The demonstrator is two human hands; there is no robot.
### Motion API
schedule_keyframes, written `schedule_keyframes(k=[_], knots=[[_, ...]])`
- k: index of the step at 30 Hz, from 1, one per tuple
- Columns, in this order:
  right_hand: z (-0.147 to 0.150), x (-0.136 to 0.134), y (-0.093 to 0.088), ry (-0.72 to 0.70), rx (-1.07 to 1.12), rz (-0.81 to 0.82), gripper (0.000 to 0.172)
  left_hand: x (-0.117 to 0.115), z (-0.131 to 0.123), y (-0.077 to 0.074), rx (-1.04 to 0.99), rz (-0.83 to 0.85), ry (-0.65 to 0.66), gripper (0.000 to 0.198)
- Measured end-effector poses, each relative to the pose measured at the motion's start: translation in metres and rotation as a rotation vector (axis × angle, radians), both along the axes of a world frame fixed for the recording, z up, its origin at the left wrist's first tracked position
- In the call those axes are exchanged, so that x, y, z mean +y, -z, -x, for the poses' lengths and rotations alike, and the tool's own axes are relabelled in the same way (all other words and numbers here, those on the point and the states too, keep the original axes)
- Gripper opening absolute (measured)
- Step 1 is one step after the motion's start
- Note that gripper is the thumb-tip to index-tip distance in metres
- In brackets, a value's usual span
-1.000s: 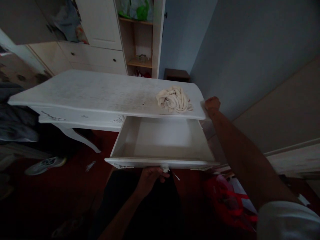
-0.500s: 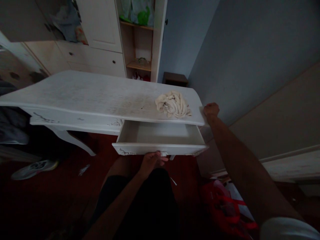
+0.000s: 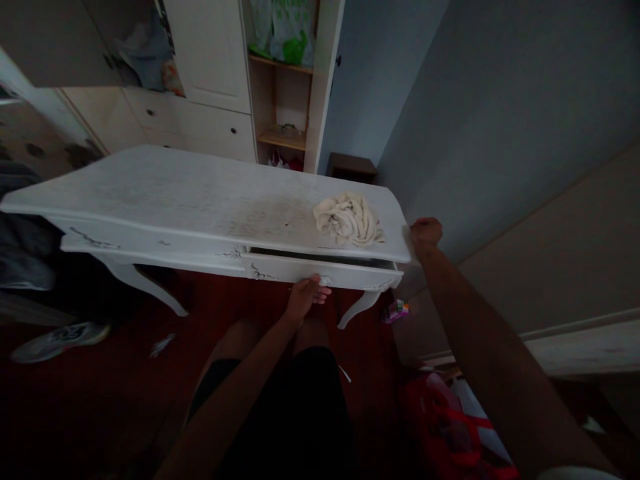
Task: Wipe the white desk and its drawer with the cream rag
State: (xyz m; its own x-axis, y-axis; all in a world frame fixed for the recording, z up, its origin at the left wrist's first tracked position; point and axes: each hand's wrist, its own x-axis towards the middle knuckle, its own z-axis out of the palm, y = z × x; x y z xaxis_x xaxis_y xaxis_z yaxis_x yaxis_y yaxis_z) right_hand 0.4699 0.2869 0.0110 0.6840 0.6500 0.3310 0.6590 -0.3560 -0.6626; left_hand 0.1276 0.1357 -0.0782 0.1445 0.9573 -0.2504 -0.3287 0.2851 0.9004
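A white table point(image 3: 195, 190) with worn, smudged paint has a drawer point(image 3: 285, 268) pulled out a little on its right side. My left hand point(image 3: 304, 297) is at the front of that drawer, its fingers closed on the white drawer knob point(image 3: 325, 281). At the table's right end, my right hand point(image 3: 427, 233) has its fingers wrapped on the tabletop edge. A crumpled cream cloth point(image 3: 350, 219) lies on the tabletop above the drawer.
Behind the table stands a cream cabinet point(image 3: 210, 133) with open shelves. A red bag point(image 3: 440, 413) and a small pink box point(image 3: 397, 310) are at the lower right. A shoe point(image 3: 63, 340) shows at the left.
The drawer has slid inward from wide open to nearly closed, with my left hand moving forward on its knob. My right hand stays at the table's edge. The small pink box has come into view.
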Motion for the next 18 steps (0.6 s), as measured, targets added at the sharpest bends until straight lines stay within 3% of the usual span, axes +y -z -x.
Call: schedule_keyframes(k=[7, 18], knots=[[0.005, -0.003, -0.004, 0.056, 0.042, -0.022, 0.026, 0.028, -0.008, -0.005, -0.019, 0.063, -0.051, 0.039], [-0.004, 0.009, 0.006, -0.079, -0.024, 0.077, 0.023, 0.038, -0.013, -0.009, -0.041, 0.104, -0.074, 0.034]])
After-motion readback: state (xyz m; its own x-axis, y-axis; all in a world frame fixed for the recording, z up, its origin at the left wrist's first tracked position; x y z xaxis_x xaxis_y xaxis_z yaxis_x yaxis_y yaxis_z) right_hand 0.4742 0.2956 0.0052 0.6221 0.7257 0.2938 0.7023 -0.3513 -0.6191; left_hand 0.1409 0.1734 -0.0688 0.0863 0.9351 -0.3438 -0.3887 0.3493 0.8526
